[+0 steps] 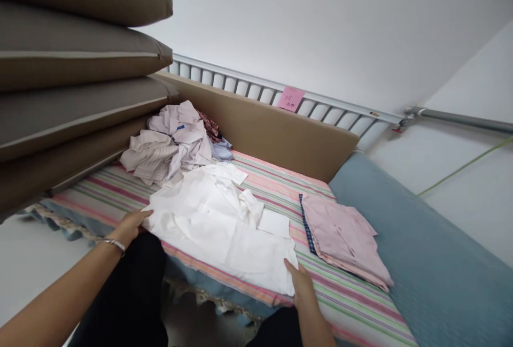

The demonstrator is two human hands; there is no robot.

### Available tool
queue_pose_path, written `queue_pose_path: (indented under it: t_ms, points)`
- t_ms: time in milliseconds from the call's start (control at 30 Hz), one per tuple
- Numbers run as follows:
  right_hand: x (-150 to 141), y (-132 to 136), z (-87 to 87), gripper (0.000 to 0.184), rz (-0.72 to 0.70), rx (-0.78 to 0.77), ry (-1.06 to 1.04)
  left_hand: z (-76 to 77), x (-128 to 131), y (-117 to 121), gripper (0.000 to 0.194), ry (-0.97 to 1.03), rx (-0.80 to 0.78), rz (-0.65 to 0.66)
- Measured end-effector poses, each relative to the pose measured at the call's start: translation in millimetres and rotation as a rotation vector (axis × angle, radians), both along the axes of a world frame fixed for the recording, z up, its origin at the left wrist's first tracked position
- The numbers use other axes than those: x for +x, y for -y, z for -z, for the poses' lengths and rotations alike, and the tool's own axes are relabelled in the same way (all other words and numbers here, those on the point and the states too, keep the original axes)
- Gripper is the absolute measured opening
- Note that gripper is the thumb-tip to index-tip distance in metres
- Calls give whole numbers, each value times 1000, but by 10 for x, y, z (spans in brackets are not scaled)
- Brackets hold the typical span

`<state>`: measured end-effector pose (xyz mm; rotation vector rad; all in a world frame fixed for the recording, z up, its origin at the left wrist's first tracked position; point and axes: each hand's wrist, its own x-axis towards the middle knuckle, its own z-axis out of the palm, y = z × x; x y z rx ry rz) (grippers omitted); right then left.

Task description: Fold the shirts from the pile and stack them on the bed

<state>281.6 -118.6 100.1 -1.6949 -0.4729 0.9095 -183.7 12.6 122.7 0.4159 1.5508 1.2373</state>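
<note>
A white shirt (212, 226) lies spread sideways across the striped sheet, near the front edge of the bed. My left hand (132, 225) grips its left end, with the thumb on top and the fingers hidden beneath the cloth. At the opposite end, my right hand (301, 283) pinches the edge near the lower right corner. One sleeve of the shirt is bunched toward the back, and a flat white piece rests beside it on the right.
Crumpled shirts (176, 141) are heaped at the back left. Folded clothes, a pink shirt (344, 229) on top, lie at right. Thick brown cushions (80, 63) are stacked at left. A brown board (272, 130) and metal rail (248, 87) with a pink note (291, 98) stand behind.
</note>
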Motion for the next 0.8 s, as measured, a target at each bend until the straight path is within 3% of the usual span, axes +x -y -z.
queue_pose_path:
  t_ms: [133,233,333,467,567,633,733,800]
  points:
    - [222,-57,-16,57,-17,-12,283,148,-74,159,16,-179,145,-28]
    - [401,15,43,53,-97,-133,568,294,-186,231,17,-596,196,98]
    - [491,70,157,52,-219,-230,621,419,-262,194,21,-868,132,227]
    - [509,87,227,57,-256,-301,692,491,-282,148,25,-929,96,203]
    - [458,111,133,57,-243,-374,791,457,-283,195,26,-954,76,177]
    - [356,102,21,59,-185,-315,976,404,-257,251,29,-992,77,125]
    - [70,-53,-148,58,-188,-63,1199,331,-94,352,39,-1245,342,80]
    - [-190,-265,-226,58,-279,18,1200,316,114,430,40,-1426,635,230]
